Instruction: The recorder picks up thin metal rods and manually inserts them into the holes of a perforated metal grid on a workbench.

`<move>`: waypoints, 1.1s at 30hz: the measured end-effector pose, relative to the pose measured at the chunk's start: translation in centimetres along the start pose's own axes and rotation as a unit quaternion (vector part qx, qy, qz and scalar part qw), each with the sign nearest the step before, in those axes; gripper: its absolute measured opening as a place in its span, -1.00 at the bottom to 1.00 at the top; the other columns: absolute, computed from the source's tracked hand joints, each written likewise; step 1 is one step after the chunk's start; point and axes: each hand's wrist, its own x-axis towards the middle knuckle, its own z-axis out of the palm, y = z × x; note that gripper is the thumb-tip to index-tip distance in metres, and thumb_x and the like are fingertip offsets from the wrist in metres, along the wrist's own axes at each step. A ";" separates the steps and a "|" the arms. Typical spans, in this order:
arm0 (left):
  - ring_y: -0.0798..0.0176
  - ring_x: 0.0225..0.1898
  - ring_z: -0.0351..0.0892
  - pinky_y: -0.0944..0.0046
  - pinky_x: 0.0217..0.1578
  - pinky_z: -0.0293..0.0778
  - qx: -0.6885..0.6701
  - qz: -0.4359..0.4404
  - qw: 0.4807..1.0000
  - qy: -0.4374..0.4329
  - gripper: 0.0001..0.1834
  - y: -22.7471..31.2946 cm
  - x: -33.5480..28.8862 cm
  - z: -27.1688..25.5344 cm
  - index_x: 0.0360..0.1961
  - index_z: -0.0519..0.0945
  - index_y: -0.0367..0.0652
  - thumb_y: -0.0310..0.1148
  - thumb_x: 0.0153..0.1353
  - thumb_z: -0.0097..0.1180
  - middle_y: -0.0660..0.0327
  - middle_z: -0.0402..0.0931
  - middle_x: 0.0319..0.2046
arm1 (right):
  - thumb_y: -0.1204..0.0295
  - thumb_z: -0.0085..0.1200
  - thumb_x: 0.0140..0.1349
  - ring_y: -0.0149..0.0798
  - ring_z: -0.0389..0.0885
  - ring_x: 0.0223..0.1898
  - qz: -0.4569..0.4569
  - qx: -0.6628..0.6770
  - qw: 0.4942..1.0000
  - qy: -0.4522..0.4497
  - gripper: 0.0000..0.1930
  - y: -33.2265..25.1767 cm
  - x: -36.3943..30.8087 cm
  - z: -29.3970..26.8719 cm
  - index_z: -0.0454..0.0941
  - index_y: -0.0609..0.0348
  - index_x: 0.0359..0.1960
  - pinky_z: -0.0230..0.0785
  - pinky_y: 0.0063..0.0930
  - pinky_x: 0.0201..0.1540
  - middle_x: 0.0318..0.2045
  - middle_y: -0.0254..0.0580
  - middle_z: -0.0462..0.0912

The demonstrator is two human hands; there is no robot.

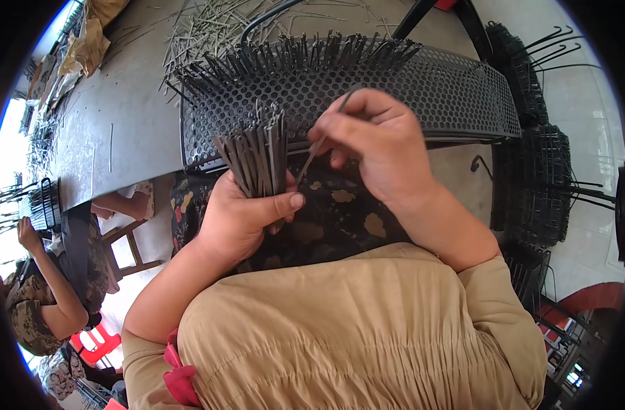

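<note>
My left hand is closed round an upright bundle of thin, dark metal strips, its thumb lying across the front. Just to the right, my right hand pinches a single strip between thumb and fingertips. That strip slants, its lower end close to the bundle; whether the two touch I cannot tell. Beyond both hands lies a curved, dark perforated metal panel. A row of similar strips stands along its far edge, many with bent or looped tips.
Loose strips lie scattered on the grey table behind the panel. Stacks of dark wire racks stand at the right. On the left a co-worker in a camouflage sleeve handles a dark rack. Crumpled brown paper sits far left.
</note>
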 end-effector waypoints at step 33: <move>0.30 -0.53 0.57 0.38 -0.60 0.39 0.006 -0.046 0.997 0.056 -0.89 -0.6 1.6 0.0 -0.29 0.58 -0.26 -0.53 0.14 0.17 0.13 0.61 -0.47 | 0.50 0.26 0.19 -0.43 0.67 -0.29 -0.534 -0.624 0.536 0.196 -0.89 -2.7 6.9 -5.5 0.72 0.13 -0.24 0.46 -0.66 -0.26 -0.38 -0.26 0.72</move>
